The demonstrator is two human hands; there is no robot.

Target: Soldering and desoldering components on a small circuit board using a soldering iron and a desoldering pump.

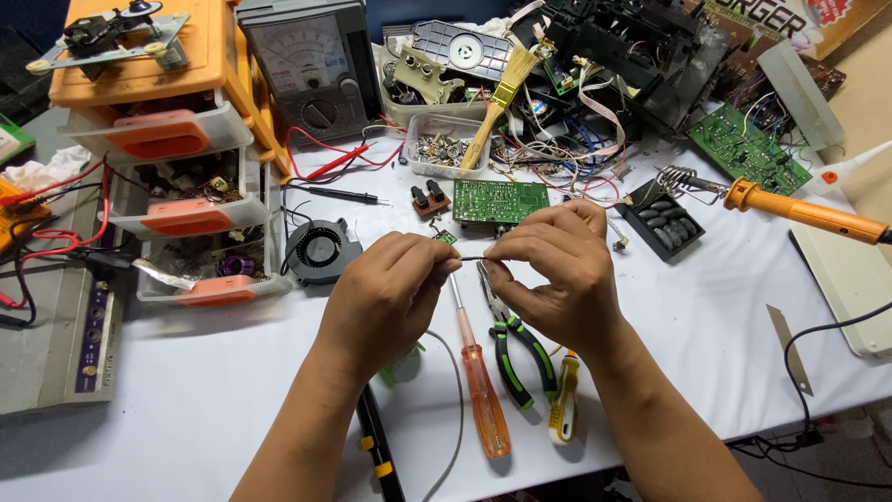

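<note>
Broadly, a white-covered workbench (706,307) fills the frame, its upper half crowded and its lower middle kept for the hands. At the upper left stands an orange-and-clear drawer cabinet (177,149), its drawers pulled partly out, likely so small parts stay within reach. Just right of it an analogue multimeter (311,65) leans upright with its dial facing the person, red and black leads trailing down. A gutted black chassis (641,46) and a tangle of wires occupy the upper right, with a coloured printed package at the far upper right corner, only partly in view. An orange-handled soldering iron (804,212) rests in its coil stand at the right, tip kept off the cloth.

Smaller things sit near the centre: a green circuit board (500,201), a round black fan (321,249), a clear tub with a paintbrush (497,107) propped in it.

The left hand (386,297) and right hand (562,279) meet at mid-frame, each with thumb and fingertips pinched shut on one end of a short thin dark wire (472,259), held taut between them above the bench. Beneath them lie an orange screwdriver (483,386) and green-handled pliers (516,349), touching the cloth.
</note>
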